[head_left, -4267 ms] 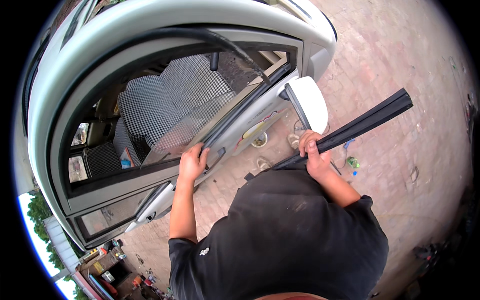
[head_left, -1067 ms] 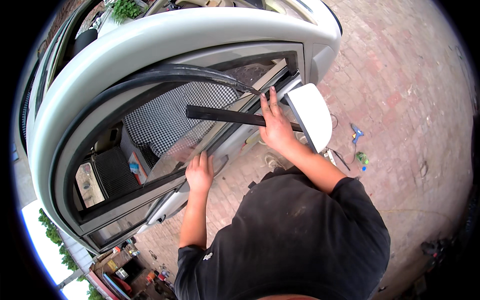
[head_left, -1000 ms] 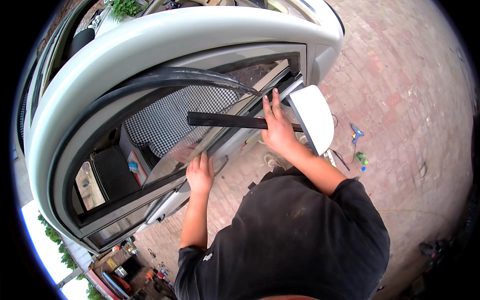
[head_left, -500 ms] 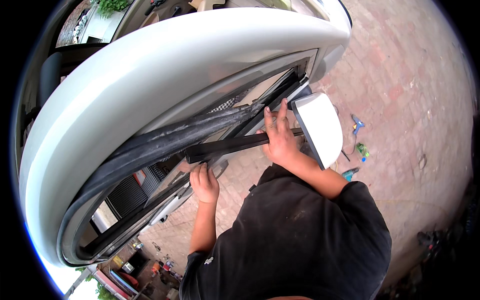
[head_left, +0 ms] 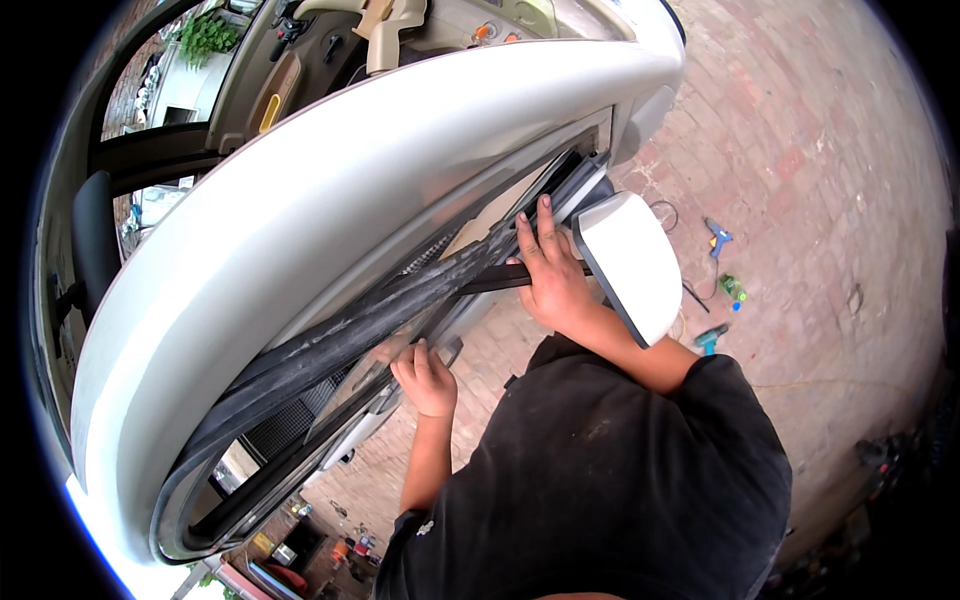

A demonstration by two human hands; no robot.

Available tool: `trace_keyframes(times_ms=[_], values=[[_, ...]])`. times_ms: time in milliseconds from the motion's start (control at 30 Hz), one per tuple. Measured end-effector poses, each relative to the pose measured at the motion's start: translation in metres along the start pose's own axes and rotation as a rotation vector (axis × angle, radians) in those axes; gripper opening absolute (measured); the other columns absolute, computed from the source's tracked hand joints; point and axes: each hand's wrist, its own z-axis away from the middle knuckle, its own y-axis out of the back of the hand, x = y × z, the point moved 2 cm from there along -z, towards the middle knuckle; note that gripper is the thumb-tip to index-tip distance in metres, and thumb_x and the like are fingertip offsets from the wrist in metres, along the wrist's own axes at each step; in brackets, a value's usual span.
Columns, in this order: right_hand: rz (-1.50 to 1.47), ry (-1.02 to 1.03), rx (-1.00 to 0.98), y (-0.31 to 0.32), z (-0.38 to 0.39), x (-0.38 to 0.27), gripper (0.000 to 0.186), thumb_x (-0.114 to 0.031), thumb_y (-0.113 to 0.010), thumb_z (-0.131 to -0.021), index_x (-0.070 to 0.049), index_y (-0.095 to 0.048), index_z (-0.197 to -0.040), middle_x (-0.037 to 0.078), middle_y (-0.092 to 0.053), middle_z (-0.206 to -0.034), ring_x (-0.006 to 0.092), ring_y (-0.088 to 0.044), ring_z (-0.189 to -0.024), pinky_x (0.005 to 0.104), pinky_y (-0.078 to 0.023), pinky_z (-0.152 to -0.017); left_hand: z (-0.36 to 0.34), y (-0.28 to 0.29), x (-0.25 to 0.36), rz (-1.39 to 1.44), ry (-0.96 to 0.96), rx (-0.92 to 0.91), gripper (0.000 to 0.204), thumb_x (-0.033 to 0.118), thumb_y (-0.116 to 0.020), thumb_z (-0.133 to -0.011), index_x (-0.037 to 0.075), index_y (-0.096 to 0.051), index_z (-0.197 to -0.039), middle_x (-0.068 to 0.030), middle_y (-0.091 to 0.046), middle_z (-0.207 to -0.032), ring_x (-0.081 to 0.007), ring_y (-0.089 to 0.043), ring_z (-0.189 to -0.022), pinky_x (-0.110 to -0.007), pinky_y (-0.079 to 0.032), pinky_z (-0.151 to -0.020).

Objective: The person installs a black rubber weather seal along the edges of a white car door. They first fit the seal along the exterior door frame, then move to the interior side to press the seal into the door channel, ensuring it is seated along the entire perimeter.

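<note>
A light-coloured car door frame (head_left: 330, 150) arcs over both hands. Along its window opening sags a long, dusty black rubber seal (head_left: 340, 335). My right hand (head_left: 555, 280) is at the front end of the window sill, beside the white side mirror (head_left: 630, 265). Its first two fingers stretch up against the sill, while the others close round a black trim strip (head_left: 495, 279). The strip's far left end is hidden behind the rubber seal. Lower on the sill, my left hand (head_left: 426, 380) lies with its fingertips against the door's edge, holding nothing I can see.
On the brick paving (head_left: 800, 200) at right lie a blue glue gun (head_left: 719, 238), a green bottle (head_left: 733, 288) and a teal power tool (head_left: 711, 338). A door handle (head_left: 350, 440) juts out at lower left. Beyond the roof shows the beige car interior (head_left: 380, 40).
The black trim strip's left end has gone from in front of the rubber seal to behind it. My left hand has moved slightly right and down. The view has shifted, showing more car interior.
</note>
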Motion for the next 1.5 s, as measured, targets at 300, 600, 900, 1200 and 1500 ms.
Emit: trace_keyframes(times_ms=[300,600,900,1200,1500], values=[[-0.072,-0.053,-0.026,-0.007,0.006,0.002,0.074,-0.016,-0.064,-0.092,0.007,-0.026,-0.150,0.042,-0.008,-0.153,0.0592,-0.040,-0.126,0.0537,-0.042,-0.103,0.002,0.002,0.000,0.010,0.002,-0.008,0.040,-0.008,-0.065,-0.081,0.002,-0.060,-0.120,-0.0166,-0.056,-0.103,-0.0347,-0.053,-0.090,-0.045,-0.043,-0.080],[0.003,-0.103,-0.048,-0.007,0.007,-0.001,0.072,-0.017,-0.062,-0.092,0.005,-0.027,-0.151,0.045,-0.006,-0.152,0.0606,-0.044,-0.122,0.0515,-0.046,-0.099,0.004,0.002,-0.006,0.014,-0.008,0.022,0.042,-0.008,-0.065,-0.081,0.003,-0.061,-0.121,-0.0148,-0.057,-0.102,-0.0332,-0.052,-0.089,-0.043,-0.042,-0.080],[0.144,-0.121,-0.111,-0.017,0.017,0.018,0.088,-0.005,-0.068,-0.076,-0.006,-0.026,-0.154,0.036,-0.002,-0.158,0.0539,-0.056,-0.113,0.0470,-0.056,-0.080,0.016,-0.014,-0.006,-0.070,0.019,0.103,0.045,-0.006,-0.067,-0.078,0.005,-0.062,-0.121,-0.0145,-0.059,-0.102,-0.0331,-0.053,-0.089,-0.044,-0.040,-0.079],[0.201,0.032,-0.009,-0.023,0.014,0.017,0.078,-0.011,-0.058,-0.090,-0.007,-0.017,-0.157,0.038,0.000,-0.157,0.0540,-0.017,-0.143,0.0465,-0.037,-0.111,0.028,-0.009,0.000,-0.056,0.135,0.155,0.054,0.005,-0.067,-0.072,0.010,-0.061,-0.125,-0.0128,-0.054,-0.122,-0.0346,-0.049,-0.115,-0.049,-0.037,-0.097],[0.224,0.120,0.028,-0.026,0.011,0.024,0.066,-0.023,-0.053,-0.100,0.001,-0.023,-0.154,0.041,-0.001,-0.155,0.0535,-0.010,-0.145,0.0466,-0.027,-0.117,0.104,0.005,-0.022,0.254,0.610,0.426,0.054,0.008,-0.070,-0.080,0.001,-0.049,-0.130,-0.0202,-0.046,-0.129,-0.0414,-0.041,-0.122,-0.051,-0.033,-0.105]])
